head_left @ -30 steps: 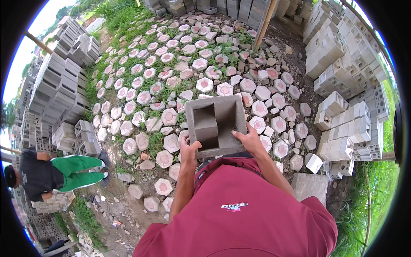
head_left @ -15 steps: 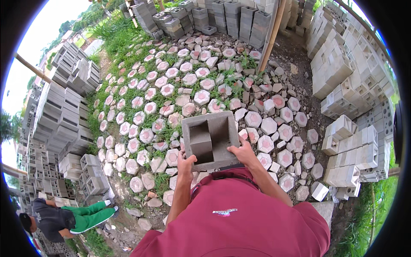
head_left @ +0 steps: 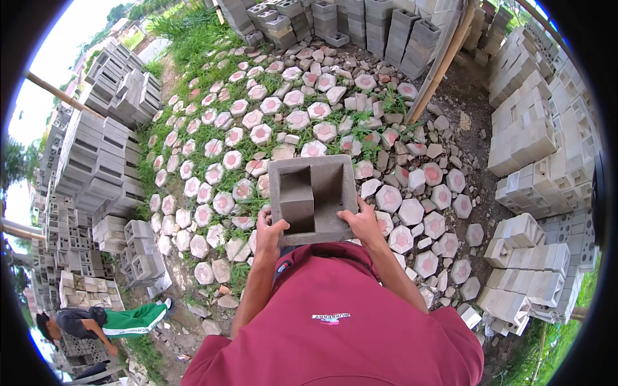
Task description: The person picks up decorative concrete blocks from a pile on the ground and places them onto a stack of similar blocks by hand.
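A grey hollow concrete block [head_left: 297,209] is held up in front of my body, its openings facing me. My left hand [head_left: 269,233] grips its lower left side, the thumb hooked over the rim of a cavity. On the lower right side my right hand [head_left: 360,223] clasps it, with that thumb over the inner edge too. The fingers of both hands wrap round the outside and are partly hidden by the block. Beneath the block, hexagonal paving stones [head_left: 223,204] with pinkish centres lie on the ground.
Stacked pale blocks [head_left: 524,128] rise on the right, and more block stacks [head_left: 96,164] line the left. Grey block piles [head_left: 380,29] stand at the back beside a slanting wooden post [head_left: 444,61]. A person in green trousers [head_left: 136,320] is at the lower left. Grass and rubble lie between stones.
The view has shifted, so the surroundings sit differently. The block stays in both my hands, slightly higher in view. The person at the lower left has changed posture, one arm now hanging forward.
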Demonstrator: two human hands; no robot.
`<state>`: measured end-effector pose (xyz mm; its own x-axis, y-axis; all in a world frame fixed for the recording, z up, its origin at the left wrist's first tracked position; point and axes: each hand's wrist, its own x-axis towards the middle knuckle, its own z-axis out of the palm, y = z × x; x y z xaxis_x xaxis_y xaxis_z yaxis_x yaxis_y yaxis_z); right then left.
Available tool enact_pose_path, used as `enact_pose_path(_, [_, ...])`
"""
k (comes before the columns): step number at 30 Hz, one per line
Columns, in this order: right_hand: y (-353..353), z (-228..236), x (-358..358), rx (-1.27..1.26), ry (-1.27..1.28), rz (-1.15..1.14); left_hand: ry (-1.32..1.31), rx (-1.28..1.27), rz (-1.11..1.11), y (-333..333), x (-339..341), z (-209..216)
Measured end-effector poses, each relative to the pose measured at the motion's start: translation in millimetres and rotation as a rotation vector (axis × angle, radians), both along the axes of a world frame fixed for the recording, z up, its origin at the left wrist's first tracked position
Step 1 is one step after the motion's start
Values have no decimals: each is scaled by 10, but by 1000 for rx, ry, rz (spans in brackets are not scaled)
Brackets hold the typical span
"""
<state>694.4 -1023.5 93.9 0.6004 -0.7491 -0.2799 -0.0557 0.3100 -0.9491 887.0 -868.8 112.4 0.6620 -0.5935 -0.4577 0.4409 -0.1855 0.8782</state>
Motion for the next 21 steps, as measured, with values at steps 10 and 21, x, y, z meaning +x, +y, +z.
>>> enact_pose_path(10, [-1283,17,1023,24,71,16,119,-21,-10,-1258,1028,-175])
enact_pose_path(21, [-2685,302,2579,27,59,-37,125,-97,-31,-2795,2580,98])
